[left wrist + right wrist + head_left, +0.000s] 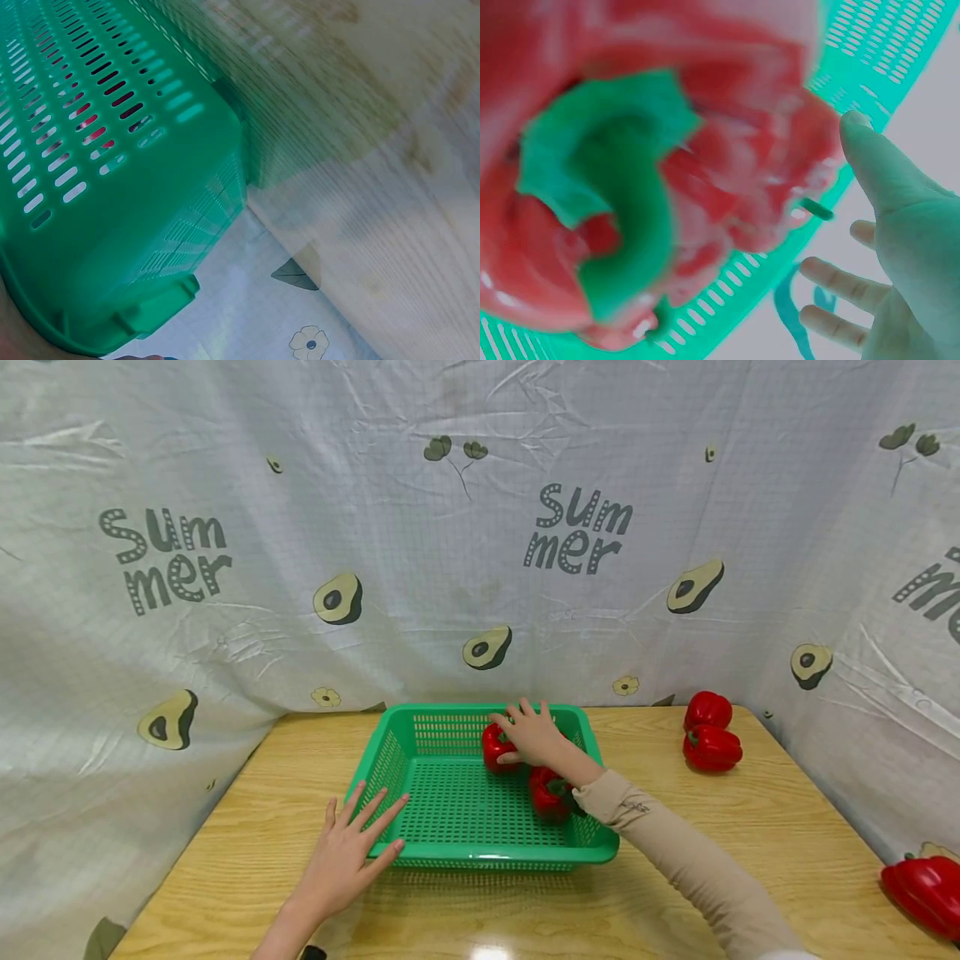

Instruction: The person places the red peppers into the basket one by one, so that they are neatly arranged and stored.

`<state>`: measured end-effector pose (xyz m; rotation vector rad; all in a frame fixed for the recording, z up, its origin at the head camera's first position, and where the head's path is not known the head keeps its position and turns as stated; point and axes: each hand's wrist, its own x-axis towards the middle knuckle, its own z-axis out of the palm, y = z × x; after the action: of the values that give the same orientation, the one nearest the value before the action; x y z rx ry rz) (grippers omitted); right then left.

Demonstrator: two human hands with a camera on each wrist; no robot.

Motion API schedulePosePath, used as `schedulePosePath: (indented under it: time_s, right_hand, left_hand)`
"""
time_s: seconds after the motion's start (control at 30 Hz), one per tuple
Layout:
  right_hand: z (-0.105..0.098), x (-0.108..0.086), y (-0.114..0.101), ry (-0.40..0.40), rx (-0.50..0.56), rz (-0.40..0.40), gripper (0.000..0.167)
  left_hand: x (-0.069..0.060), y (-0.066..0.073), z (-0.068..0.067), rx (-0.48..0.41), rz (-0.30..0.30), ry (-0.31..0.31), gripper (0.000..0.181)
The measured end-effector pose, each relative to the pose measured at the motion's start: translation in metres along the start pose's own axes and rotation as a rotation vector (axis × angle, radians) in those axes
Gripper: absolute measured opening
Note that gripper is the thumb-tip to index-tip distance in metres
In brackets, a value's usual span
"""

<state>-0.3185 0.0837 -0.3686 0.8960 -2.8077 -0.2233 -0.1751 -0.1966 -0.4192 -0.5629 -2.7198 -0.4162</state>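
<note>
A green plastic basket (487, 853) with slotted walls sits on the table. My left hand (341, 860) lies at its front left corner, fingers spread over the rim. Inside the basket, toward the back right, is a red bell pepper (497, 748). Over that pepper reaches my right hand (534, 737), its fingers extended; whether it touches is hard to tell. Another red bell pepper (547, 795) lies nearer the front, partly under my right wrist. The right wrist view shows a green-stemmed pepper (742, 97) close up, with the thumb (877, 161) beside the red peppers.
Two red bell peppers (711, 748) lie together at the table's back right. One more red pepper (926, 893) is at the right edge. A printed cloth (412, 543) hangs behind the wooden table (255, 810). A small black object (313, 952) shows by my left wrist.
</note>
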Motion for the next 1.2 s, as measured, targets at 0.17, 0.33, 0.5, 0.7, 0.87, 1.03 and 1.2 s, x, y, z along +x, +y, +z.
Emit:
schedulePosePath:
  time_s: [0.17,0.33,0.5,0.7,0.87,1.03,1.2]
  right_hand:
    - [-0.011,-0.007,0.004,0.034,0.021,0.014,0.071]
    - [-0.018,-0.018,0.008,0.046,0.005,0.017,0.071]
    - [-0.025,-0.032,0.011,0.056,0.009,0.023,0.071]
    - [-0.033,-0.051,0.016,0.085,0.036,0.019,0.07]
    - [-0.033,-0.067,0.023,0.125,0.032,0.0,0.068]
    - [-0.026,-0.084,0.031,0.21,0.027,-0.026,0.068]
    - [-0.019,-0.099,0.041,0.213,0.038,-0.025,0.066]
  left_hand:
    - [-0.001,0.0,0.0,0.004,0.005,0.006,0.055]
    - [-0.002,-0.001,0.0,0.005,0.008,0.007,0.056]
    - [-0.003,-0.002,-0.001,-0.005,0.008,0.005,0.056]
    - [-0.003,-0.003,0.0,-0.003,0.014,0.01,0.055]
    - [-0.004,-0.004,0.001,0.013,0.03,0.038,0.056]
    - [-0.004,-0.004,0.0,0.003,0.026,0.026,0.055]
    - [-0.005,-0.004,0.0,0.007,0.023,0.015,0.055]
